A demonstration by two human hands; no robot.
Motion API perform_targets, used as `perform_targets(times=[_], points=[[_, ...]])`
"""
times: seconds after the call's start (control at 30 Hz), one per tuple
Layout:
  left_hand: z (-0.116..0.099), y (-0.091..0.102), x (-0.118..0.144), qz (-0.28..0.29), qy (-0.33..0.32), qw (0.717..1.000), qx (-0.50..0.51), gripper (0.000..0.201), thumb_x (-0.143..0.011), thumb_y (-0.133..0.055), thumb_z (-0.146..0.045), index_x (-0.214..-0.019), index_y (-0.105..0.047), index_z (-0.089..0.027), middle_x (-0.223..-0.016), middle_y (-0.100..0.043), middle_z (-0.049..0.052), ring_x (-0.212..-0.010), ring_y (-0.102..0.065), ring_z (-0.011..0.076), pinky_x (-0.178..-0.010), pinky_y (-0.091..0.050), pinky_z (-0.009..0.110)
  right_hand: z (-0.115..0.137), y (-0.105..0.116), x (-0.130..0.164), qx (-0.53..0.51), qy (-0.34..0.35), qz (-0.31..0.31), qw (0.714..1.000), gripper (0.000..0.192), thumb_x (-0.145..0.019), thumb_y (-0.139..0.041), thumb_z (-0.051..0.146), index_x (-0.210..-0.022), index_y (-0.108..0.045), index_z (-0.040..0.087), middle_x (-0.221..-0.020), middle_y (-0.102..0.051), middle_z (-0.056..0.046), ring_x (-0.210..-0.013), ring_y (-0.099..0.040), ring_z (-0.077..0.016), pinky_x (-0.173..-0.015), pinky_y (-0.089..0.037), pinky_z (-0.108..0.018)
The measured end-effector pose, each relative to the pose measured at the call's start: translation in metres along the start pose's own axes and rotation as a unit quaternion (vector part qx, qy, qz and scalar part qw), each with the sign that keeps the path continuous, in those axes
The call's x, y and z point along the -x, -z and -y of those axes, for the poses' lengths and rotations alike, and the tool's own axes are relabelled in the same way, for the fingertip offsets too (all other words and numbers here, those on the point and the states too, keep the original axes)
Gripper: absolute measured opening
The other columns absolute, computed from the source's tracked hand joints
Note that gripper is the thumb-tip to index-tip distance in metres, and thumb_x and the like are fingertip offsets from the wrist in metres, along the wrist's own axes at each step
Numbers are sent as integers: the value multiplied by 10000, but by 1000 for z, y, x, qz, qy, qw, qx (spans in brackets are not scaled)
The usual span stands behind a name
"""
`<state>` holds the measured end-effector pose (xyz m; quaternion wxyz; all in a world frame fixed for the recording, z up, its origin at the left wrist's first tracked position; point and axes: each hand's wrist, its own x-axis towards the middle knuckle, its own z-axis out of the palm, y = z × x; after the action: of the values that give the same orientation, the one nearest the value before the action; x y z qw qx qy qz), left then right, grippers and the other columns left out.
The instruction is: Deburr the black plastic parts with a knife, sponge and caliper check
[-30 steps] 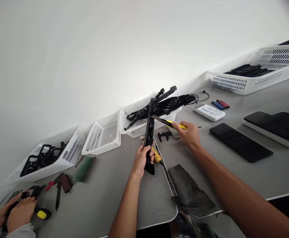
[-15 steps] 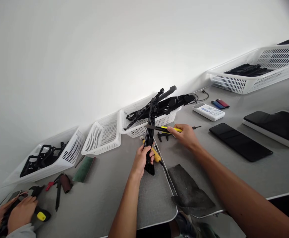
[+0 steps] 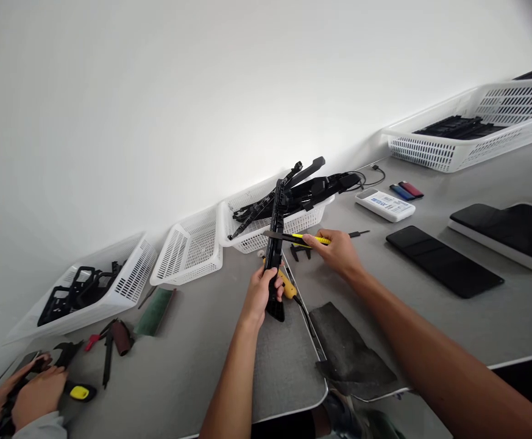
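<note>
Gripping: a long black plastic part (image 3: 275,244) is held upright by the left hand (image 3: 261,292), fingers wrapped tight around its lower end above the table (image 3: 192,360).
Blade: a yellow-handled knife (image 3: 295,236) is pinched in the fingers of the right hand (image 3: 339,253); its blade is laid across the part's edge, above the left fingers.
Part position: between the two hands, its top reaching up in front of the basket behind.
Doing it well: judged from the grip, the blade is best kept shallow against the edge and drawn away from the left fingers, with the part steadied low so it cannot twist; light strokes should be preferred to one deep cut.
Risk: a slip toward the lower grip could nick the thumb.
Baskets counted: four white baskets are seen; one (image 3: 256,228) just beyond the fingers holds tangled black parts, one (image 3: 187,253) to its left looks bare, one (image 3: 96,292) further left holds black frames, one (image 3: 471,137) far right holds flat black pieces.
Flat dark slabs: two, a black panel (image 3: 443,262) right of the right hand and a larger one on a white tray (image 3: 507,235) beyond it.
Lighters: two, blue and red (image 3: 406,191), beside one white device (image 3: 384,204).
Other person: a pair of hands (image 3: 28,396) at far left, holding a dark piece, near a yellow-and-black tool (image 3: 79,392).
</note>
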<state>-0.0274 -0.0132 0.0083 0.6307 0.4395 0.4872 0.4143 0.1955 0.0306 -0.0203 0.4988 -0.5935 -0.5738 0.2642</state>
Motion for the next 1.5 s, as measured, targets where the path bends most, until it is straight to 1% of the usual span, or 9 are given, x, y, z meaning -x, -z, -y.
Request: perform_targets(times=[0.2,0.33,0.4,0.53,0.73,0.93,1.1,1.3,1.5], points=[[1,1,-1,-1,5,1000,-1,490,-790,-774,-520,-1103,-690,-153,-630,-495,-71,-509,-479,105,-467,-368,227,-3,2,-2,-13,24,114,993,724,-809,-589,896,-573,-482,219,-559,-383,26,-569,-341,-136,-536,-237,-304],[-1,1,0,-2,2,1000,2,490,-803,-767,-507,-1122,-703,-141,-641,-495,-67,-518,-479,101,-470,-374,223,-3,3,-2,19,3,9,1000,709,-835,-584,869,-565,-459,226,-537,-381,22,-552,-327,-136,-530,-227,-313],[-1,1,1,-2,1,1000,2,481,-814,-760,-497,-1131,-705,-140,-645,-494,-65,-521,-477,100,-471,-378,221,-4,3,-2,16,10,0,1000,694,-850,-588,851,-573,-474,224,-538,-390,21,-552,-333,-137,-533,-226,-313],[-1,1,1,-4,-2,1000,0,492,-814,-762,-511,-1128,-706,-136,-645,-492,-64,-520,-475,100,-470,-384,222,-4,2,-2,0,22,103,994,720,-827,-585,884,-567,-487,219,-548,-397,21,-559,-342,-137,-534,-232,-309],[-2,1,0,-3,-3,1000,4,511,-804,-777,-511,-1138,-711,-130,-650,-496,-63,-524,-479,97,-474,-376,218,-1,2,-2,26,-1,-20,999,720,-861,-533,883,-578,-490,222,-534,-414,10,-547,-351,-141,-533,-236,-316],[-1,1,0,-9,-1,1000,-3,514,-796,-769,-521,-1124,-709,-130,-640,-498,-69,-518,-479,100,-466,-372,223,3,-5,2,23,37,73,996,735,-854,-530,897,-569,-486,221,-531,-422,11,-534,-379,-143,-522,-246,-311],[-2,1,1,-5,0,1000,1,508,-797,-779,-518,-1121,-714,-132,-646,-502,-67,-524,-481,99,-477,-381,226,0,2,-1,21,7,-44,999,699,-883,-537,854,-590,-501,220,-538,-417,9,-546,-372,-146,-540,-256,-314],[1,1,0,-5,-2,1000,-4,522,-786,-782,-532,-1114,-708,-132,-637,-502,-69,-518,-484,103,-467,-375,227,-2,0,-2,-2,39,112,993,718,-850,-565,881,-588,-517,214,-562,-419,16,-565,-376,-143,-541,-252,-306],[-2,-1,2,-2,-5,1000,1,494,-798,-772,-505,-1115,-704,-133,-645,-505,-67,-521,-480,98,-473,-376,221,-3,5,-3,-4,10,-6,1000,711,-869,-548,871,-600,-515,214,-546,-387,22,-556,-348,-138,-543,-240,-307]])
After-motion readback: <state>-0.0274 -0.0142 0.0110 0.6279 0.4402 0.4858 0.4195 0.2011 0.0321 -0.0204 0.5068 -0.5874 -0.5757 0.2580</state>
